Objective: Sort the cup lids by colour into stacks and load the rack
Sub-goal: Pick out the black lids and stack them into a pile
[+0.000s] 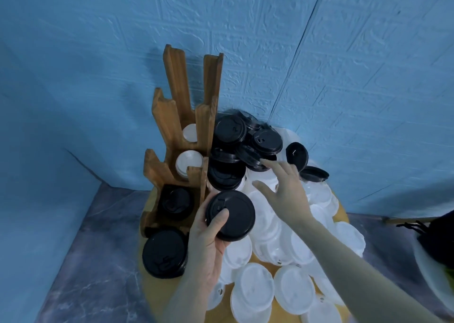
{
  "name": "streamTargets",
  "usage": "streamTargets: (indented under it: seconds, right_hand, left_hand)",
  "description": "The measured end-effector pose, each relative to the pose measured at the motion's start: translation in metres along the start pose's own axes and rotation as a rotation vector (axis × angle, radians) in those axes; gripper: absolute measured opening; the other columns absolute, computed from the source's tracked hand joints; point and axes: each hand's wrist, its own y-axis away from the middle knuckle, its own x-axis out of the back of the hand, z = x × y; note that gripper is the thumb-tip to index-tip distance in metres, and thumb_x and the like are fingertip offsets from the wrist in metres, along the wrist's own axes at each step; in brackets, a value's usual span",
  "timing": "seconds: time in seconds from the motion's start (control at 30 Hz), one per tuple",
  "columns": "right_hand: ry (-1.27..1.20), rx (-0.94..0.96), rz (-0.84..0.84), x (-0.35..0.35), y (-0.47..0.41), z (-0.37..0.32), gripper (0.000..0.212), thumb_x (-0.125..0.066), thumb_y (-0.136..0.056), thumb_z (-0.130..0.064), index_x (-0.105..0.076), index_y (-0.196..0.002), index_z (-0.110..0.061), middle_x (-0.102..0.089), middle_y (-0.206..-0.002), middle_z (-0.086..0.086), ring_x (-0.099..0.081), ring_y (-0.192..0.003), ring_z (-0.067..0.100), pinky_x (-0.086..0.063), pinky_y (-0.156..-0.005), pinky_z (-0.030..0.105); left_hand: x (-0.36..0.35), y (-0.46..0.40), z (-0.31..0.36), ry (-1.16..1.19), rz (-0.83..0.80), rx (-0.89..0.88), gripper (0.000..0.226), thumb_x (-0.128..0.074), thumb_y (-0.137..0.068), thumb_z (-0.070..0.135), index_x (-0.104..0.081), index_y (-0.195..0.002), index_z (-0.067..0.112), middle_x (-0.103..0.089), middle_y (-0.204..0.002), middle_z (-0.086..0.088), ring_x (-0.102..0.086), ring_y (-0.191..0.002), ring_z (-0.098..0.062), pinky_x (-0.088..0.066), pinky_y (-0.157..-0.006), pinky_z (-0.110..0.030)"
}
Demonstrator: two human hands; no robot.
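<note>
While a black lid is gripped in the left hand, with the thumb pressed on its top face and the other fingers curled round its rim, the right hand is stretched out with fingers spread and nothing held. The right index fingertip is laid at the edge of the heap of black lids, which lies at about eleven o'clock from that hand and just beyond it. The right hand is judged the nearer to the heap; the left is the nearer to the wooden rack, which stands at about ten o'clock from the held lid. The held lid is tilted slightly, its face turned up toward the camera; being round, it has no long axis. It is matt black, with a raised rim and a moulded sip tab.

White lids are spread across the round board under both forearms. The rack's two farther slots are seen holding white lids and its nearer slot black ones; another black stack stands at its foot.
</note>
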Motion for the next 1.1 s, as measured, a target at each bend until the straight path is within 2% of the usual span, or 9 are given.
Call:
streamTargets:
  seconds: [0.17, 0.27, 0.4, 0.53, 0.6, 0.77, 0.9, 1.0, 1.1]
  right_hand:
    - [0.358, 0.231, -0.047, -0.017, -0.044, 0.017, 0.055, -0.08, -0.077, -0.026, -0.062, -0.127, -0.009, -0.063, -0.118, 0.008, -0.053, -0.112, 0.033, -0.049, -0.089, 0.049]
    - [0.284, 0.23, -0.061, -0.019, -0.053, 0.026, 0.043, -0.071, -0.086, -0.018, -0.062, -0.127, -0.01, -0.066, -0.117, 0.006, -0.054, -0.114, 0.031, -0.047, -0.089, 0.041]
    - [0.199, 0.31, 0.017, -0.013, -0.057, 0.036, 0.032, -0.071, -0.086, -0.013, -0.069, -0.117, -0.007, -0.071, -0.107, 0.006, -0.06, -0.102, 0.029, -0.044, -0.078, 0.031]
    - [0.167, 0.388, 0.064, -0.009, -0.052, 0.044, 0.028, -0.074, -0.083, -0.012, -0.071, -0.111, -0.006, -0.072, -0.099, 0.006, -0.065, -0.096, 0.028, -0.051, -0.074, 0.034]
    - [0.132, 0.449, 0.117, -0.006, -0.047, 0.048, 0.026, -0.074, -0.083, -0.013, -0.071, -0.108, -0.006, -0.072, -0.096, 0.005, -0.065, -0.092, 0.026, -0.053, -0.072, 0.033]
    - [0.06, 0.673, 0.188, 0.011, -0.02, 0.052, 0.022, -0.065, -0.089, -0.019, -0.07, -0.107, -0.007, -0.07, -0.098, 0.002, -0.058, -0.093, 0.017, -0.051, -0.077, 0.032]
    - [0.07, 0.84, 0.086, 0.025, 0.008, 0.064, 0.02, -0.064, -0.09, -0.015, -0.07, -0.108, -0.008, -0.069, -0.111, 0.004, -0.06, -0.103, 0.021, -0.049, -0.086, 0.035]
    - [0.031, 0.896, 0.004, 0.035, 0.019, 0.079, 0.023, -0.063, -0.091, -0.008, -0.063, -0.114, -0.01, -0.064, -0.12, 0.007, -0.058, -0.111, 0.024, -0.047, -0.094, 0.035]
    - [0.005, 0.919, -0.097, 0.047, 0.025, 0.09, 0.031, -0.058, -0.089, 0.003, -0.057, -0.115, -0.013, -0.057, -0.129, 0.009, -0.051, -0.122, 0.025, -0.043, -0.101, 0.03]
  left_hand:
    - [-0.008, -0.002, -0.014, 0.075, 0.098, -0.043, 0.052, -0.072, -0.072, 0.009, -0.064, -0.122, 0.023, -0.07, -0.123, -0.008, -0.071, -0.104, -0.025, -0.062, -0.069, -0.043]
    - [-0.015, -0.005, -0.021, 0.125, 0.162, -0.053, 0.047, -0.069, -0.076, 0.015, -0.064, -0.122, 0.024, -0.068, -0.127, -0.007, -0.066, -0.115, -0.029, -0.061, -0.081, -0.047]
    - [-0.025, -0.018, -0.033, 0.157, 0.191, -0.102, 0.046, -0.061, -0.085, 0.015, -0.06, -0.13, 0.022, -0.068, -0.127, -0.008, -0.065, -0.115, -0.027, -0.062, -0.08, -0.041]
    - [-0.032, -0.041, -0.045, 0.138, 0.262, -0.162, 0.036, -0.054, -0.097, 0.006, -0.058, -0.131, 0.019, -0.066, -0.131, -0.013, -0.063, -0.119, -0.03, -0.055, -0.096, -0.045]
    - [-0.036, -0.049, -0.049, 0.146, 0.278, -0.187, 0.035, -0.054, -0.098, 0.006, -0.058, -0.13, 0.019, -0.066, -0.13, -0.013, -0.063, -0.119, -0.029, -0.057, -0.091, -0.04]
    - [-0.051, -0.048, -0.05, 0.184, 0.276, -0.196, 0.039, -0.051, -0.101, 0.01, -0.052, -0.14, 0.016, -0.064, -0.131, -0.014, -0.061, -0.122, -0.029, -0.061, -0.077, -0.033]
    - [-0.057, -0.033, -0.058, 0.231, 0.2, -0.185, 0.039, -0.043, -0.104, 0.024, -0.05, -0.14, 0.011, -0.061, -0.135, -0.018, -0.061, -0.122, -0.03, -0.059, -0.088, -0.039]
    - [-0.063, -0.018, -0.069, 0.236, 0.183, -0.164, 0.052, -0.046, -0.096, 0.042, -0.051, -0.138, 0.012, -0.065, -0.13, -0.018, -0.068, -0.11, -0.028, -0.061, -0.08, -0.039]
    - [-0.07, -0.007, -0.081, 0.161, 0.178, -0.194, 0.051, -0.058, -0.088, 0.035, -0.055, -0.135, 0.013, -0.065, -0.129, -0.018, -0.067, -0.111, -0.029, -0.06, -0.079, -0.038]
